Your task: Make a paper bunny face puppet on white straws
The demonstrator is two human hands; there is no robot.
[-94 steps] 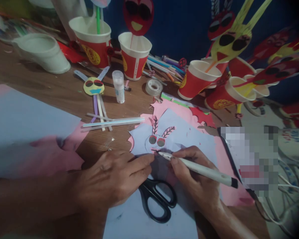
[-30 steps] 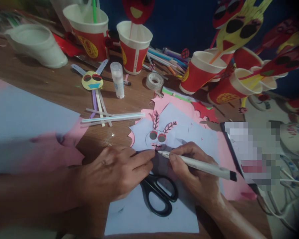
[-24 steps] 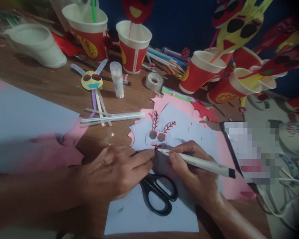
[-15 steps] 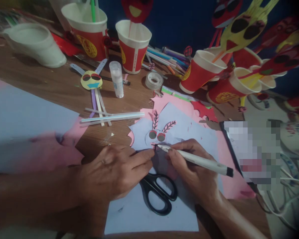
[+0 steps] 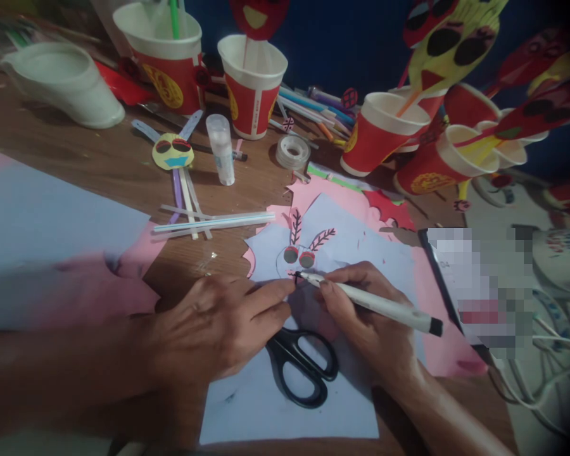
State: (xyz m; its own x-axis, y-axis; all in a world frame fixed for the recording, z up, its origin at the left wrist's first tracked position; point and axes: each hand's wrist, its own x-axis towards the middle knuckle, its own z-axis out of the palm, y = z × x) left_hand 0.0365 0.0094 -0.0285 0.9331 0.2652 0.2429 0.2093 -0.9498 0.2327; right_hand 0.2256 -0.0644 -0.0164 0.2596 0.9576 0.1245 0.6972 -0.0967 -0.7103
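My right hand (image 5: 368,310) is closed around a white marker (image 5: 384,303) with a black end. Its tip touches a small pink paper piece (image 5: 291,273) marked with black lines. That piece lies on a paper face (image 5: 281,261) with dark round eyes (image 5: 291,254) and two pink feelers (image 5: 296,228) drawn with black veins. My left hand (image 5: 232,323) rests on the paper with its fingers stretched out, the index fingertip beside the marker tip. Black-handled scissors (image 5: 304,367) lie on the pale blue paper (image 5: 247,411) below, their blades hidden under my left hand.
Behind the papers stand a glue stick (image 5: 221,152), a tape roll (image 5: 293,152) and several red-and-white paper cups (image 5: 251,95) with paper faces on straws. Straws (image 5: 213,223) and a yellow paper face (image 5: 173,152) lie left of centre. A tablet-like device (image 5: 449,285) and cables (image 5: 517,386) are at right.
The marker tip has shifted very slightly over the pink piece, with a little more black showing near it. My left hand keeps its place; the view has moved slightly.
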